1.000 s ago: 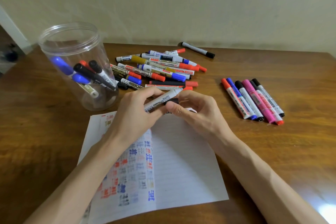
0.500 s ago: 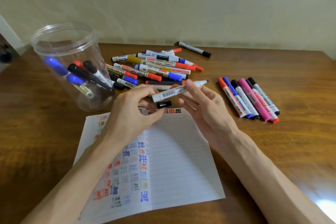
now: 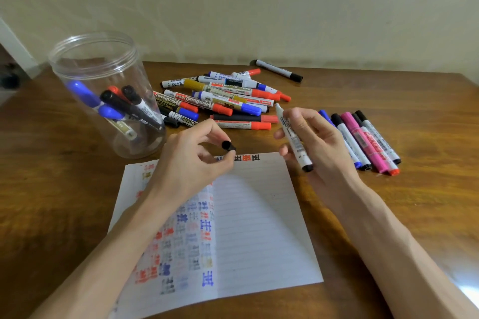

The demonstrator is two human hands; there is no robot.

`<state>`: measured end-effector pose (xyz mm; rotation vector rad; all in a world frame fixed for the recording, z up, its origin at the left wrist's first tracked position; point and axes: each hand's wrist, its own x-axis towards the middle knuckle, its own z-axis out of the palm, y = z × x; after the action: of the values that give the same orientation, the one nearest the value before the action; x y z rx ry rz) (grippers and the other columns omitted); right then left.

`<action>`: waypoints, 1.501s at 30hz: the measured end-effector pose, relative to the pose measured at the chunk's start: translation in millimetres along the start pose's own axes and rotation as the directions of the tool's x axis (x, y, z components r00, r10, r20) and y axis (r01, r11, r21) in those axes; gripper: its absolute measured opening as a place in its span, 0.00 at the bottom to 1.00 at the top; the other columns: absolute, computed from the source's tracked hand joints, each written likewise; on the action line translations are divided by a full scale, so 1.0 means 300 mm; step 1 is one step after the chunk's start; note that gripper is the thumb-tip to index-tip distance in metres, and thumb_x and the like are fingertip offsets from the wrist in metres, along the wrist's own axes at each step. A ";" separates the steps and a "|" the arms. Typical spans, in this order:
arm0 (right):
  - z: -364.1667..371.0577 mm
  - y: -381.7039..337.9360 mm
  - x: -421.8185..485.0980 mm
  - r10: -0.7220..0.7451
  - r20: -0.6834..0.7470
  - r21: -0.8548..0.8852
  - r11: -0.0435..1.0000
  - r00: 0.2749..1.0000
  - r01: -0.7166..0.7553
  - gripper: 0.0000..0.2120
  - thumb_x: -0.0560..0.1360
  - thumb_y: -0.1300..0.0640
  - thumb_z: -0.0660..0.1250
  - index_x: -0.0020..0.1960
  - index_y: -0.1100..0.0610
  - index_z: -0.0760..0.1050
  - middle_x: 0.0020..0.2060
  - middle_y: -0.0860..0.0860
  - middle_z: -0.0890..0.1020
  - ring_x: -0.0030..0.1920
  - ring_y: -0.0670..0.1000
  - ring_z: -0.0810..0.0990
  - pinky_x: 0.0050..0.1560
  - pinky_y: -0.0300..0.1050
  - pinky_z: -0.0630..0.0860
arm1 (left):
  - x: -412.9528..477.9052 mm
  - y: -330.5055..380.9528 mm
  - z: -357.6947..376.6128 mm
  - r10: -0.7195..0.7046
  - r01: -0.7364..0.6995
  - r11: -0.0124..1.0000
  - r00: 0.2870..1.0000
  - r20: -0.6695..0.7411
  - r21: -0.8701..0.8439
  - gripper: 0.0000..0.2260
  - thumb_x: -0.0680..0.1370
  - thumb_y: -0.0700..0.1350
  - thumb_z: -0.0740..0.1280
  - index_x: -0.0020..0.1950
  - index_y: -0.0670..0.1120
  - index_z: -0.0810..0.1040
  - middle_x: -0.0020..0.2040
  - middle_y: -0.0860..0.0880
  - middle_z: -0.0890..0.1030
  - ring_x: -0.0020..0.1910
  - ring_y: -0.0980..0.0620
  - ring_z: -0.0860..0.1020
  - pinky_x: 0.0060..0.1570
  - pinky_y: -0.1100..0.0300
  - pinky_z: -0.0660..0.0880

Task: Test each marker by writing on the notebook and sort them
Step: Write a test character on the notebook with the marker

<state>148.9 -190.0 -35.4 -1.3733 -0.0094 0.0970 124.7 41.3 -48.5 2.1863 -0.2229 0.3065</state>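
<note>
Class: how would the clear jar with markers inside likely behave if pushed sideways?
The jar probably slides rather than tips, being wide and upright on the smooth table. Likely light: thin clear plastic, few markers inside, leaning loosely, so they may shift.

Place: seemed a room in a home, though I could not be sure.
Wall: a plain cream wall [image 3: 259, 2], faintly mottled.
Table: a dark wooden table [image 3: 64, 215] stood against it, its grain glossy.
Left edge: white trim [image 3: 15, 41], all blurred beyond.
Clutter: loose markers [image 3: 220, 103], a clear plastic jar [image 3: 129, 145], a lined notebook [image 3: 259, 228]; everyday stationery.
</note>
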 end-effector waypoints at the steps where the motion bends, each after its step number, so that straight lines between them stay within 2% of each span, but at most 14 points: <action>1: -0.001 -0.006 -0.001 0.012 0.020 0.050 0.999 1.000 -0.013 0.12 0.84 0.52 0.66 0.60 0.56 0.83 0.51 0.59 0.87 0.40 0.54 0.84 0.41 0.45 0.83 | 0.001 -0.002 0.000 0.010 -0.010 1.000 1.000 0.001 0.011 0.09 0.73 0.45 0.78 0.50 0.51 0.81 0.46 0.59 0.84 0.39 0.59 0.84 0.36 0.63 0.82; 3: -0.006 -0.018 0.003 0.020 0.047 0.181 0.983 0.999 -0.028 0.12 0.83 0.57 0.64 0.62 0.58 0.82 0.55 0.59 0.87 0.46 0.54 0.87 0.46 0.43 0.85 | 0.003 -0.004 0.001 0.021 -0.021 0.999 1.000 0.001 0.034 0.09 0.74 0.47 0.78 0.51 0.52 0.82 0.46 0.61 0.84 0.41 0.59 0.84 0.36 0.64 0.82; 5: -0.011 -0.025 0.008 0.003 0.047 0.180 0.984 0.999 -0.011 0.14 0.80 0.59 0.69 0.64 0.61 0.81 0.56 0.58 0.87 0.49 0.53 0.88 0.46 0.41 0.84 | 0.002 -0.003 0.004 0.032 -0.032 0.998 0.999 0.000 0.051 0.09 0.74 0.48 0.78 0.51 0.53 0.82 0.46 0.62 0.84 0.41 0.60 0.84 0.36 0.65 0.81; 7: -0.015 -0.015 0.010 -0.030 -0.021 0.006 1.000 0.999 0.030 0.16 0.78 0.57 0.73 0.64 0.62 0.81 0.51 0.56 0.89 0.45 0.52 0.87 0.44 0.41 0.83 | 0.001 0.000 0.009 0.043 -0.043 0.997 0.999 -0.003 0.063 0.09 0.74 0.49 0.77 0.51 0.53 0.82 0.45 0.63 0.83 0.41 0.60 0.83 0.36 0.65 0.81; 10: -0.018 0.019 0.012 -0.121 -0.140 -0.321 0.944 0.983 0.071 0.14 0.78 0.48 0.74 0.53 0.60 0.83 0.39 0.56 0.87 0.35 0.54 0.84 0.41 0.49 0.84 | 0.000 -0.001 0.013 0.045 -0.044 0.996 0.999 -0.004 0.076 0.09 0.74 0.50 0.77 0.51 0.53 0.82 0.45 0.64 0.83 0.40 0.61 0.83 0.35 0.67 0.80; 12: -0.010 0.034 0.016 -0.142 -0.138 -0.389 0.918 0.980 0.078 0.12 0.81 0.50 0.72 0.50 0.59 0.81 0.36 0.57 0.86 0.33 0.55 0.83 0.39 0.49 0.82 | -0.004 -0.006 0.013 0.048 -0.048 0.995 0.999 0.005 0.087 0.09 0.74 0.51 0.77 0.52 0.54 0.81 0.45 0.64 0.82 0.40 0.61 0.83 0.34 0.69 0.78; 15: 0.005 0.045 0.021 -0.168 -0.129 -0.428 0.899 0.977 0.098 0.05 0.81 0.58 0.70 0.49 0.58 0.82 0.32 0.56 0.83 0.29 0.50 0.80 0.35 0.42 0.80 | -0.012 -0.017 0.016 0.055 -0.058 0.991 0.998 0.031 0.117 0.08 0.75 0.51 0.76 0.51 0.55 0.81 0.44 0.63 0.82 0.38 0.60 0.82 0.33 0.69 0.76; 18: 0.008 0.061 0.027 -0.210 -0.123 -0.524 0.844 0.970 0.116 0.08 0.79 0.59 0.70 0.43 0.59 0.83 0.29 0.49 0.83 0.29 0.46 0.80 0.37 0.40 0.81 | -0.016 -0.024 0.022 0.045 -0.054 0.987 0.997 0.060 0.153 0.08 0.75 0.51 0.76 0.52 0.55 0.81 0.44 0.62 0.83 0.39 0.60 0.83 0.36 0.65 0.79; 21: 0.010 0.071 0.028 -0.234 -0.124 -0.596 0.795 0.964 0.116 0.10 0.78 0.58 0.71 0.38 0.53 0.81 0.31 0.42 0.84 0.33 0.44 0.83 0.40 0.41 0.83 | -0.017 -0.027 0.024 0.049 -0.060 0.986 0.996 0.071 0.155 0.08 0.75 0.52 0.75 0.53 0.55 0.81 0.45 0.62 0.83 0.39 0.62 0.83 0.36 0.63 0.81; 30: 0.013 0.076 0.027 -0.279 -0.090 -0.629 0.760 0.956 0.163 0.08 0.77 0.56 0.71 0.39 0.51 0.81 0.33 0.45 0.86 0.35 0.48 0.85 0.43 0.50 0.86 | -0.016 -0.033 0.025 0.061 -0.070 0.987 0.996 0.067 0.146 0.09 0.75 0.52 0.75 0.53 0.54 0.82 0.45 0.62 0.84 0.40 0.62 0.83 0.37 0.61 0.83; 36: 0.012 0.080 0.027 -0.282 -0.053 -0.658 0.731 0.958 0.179 0.07 0.77 0.55 0.72 0.40 0.50 0.82 0.37 0.46 0.87 0.40 0.48 0.87 0.44 0.50 0.86 | -0.015 -0.032 0.025 0.051 -0.060 0.986 0.997 0.066 0.157 0.09 0.75 0.53 0.75 0.54 0.55 0.81 0.45 0.63 0.83 0.41 0.62 0.83 0.38 0.61 0.83; 40: 0.008 0.079 0.026 -0.269 -0.097 -0.650 0.746 0.958 0.143 0.06 0.77 0.54 0.71 0.40 0.50 0.81 0.37 0.46 0.87 0.40 0.46 0.86 0.43 0.47 0.86 | -0.016 -0.033 0.024 0.048 -0.058 0.985 0.997 0.066 0.161 0.09 0.75 0.53 0.75 0.54 0.55 0.81 0.45 0.63 0.83 0.41 0.63 0.83 0.38 0.61 0.83; 45: 0.008 0.072 0.024 -0.243 -0.113 -0.585 0.800 0.963 0.133 0.07 0.77 0.59 0.71 0.40 0.55 0.81 0.30 0.43 0.83 0.31 0.41 0.81 0.36 0.34 0.77 | -0.015 -0.033 0.025 0.047 -0.057 0.986 0.996 0.070 0.156 0.10 0.75 0.53 0.75 0.55 0.55 0.81 0.46 0.63 0.83 0.41 0.62 0.83 0.39 0.59 0.84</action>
<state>154.7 -182.9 -56.3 -1.9783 -0.0236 -0.2227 124.2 41.3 -61.7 2.3521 -0.3020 0.2892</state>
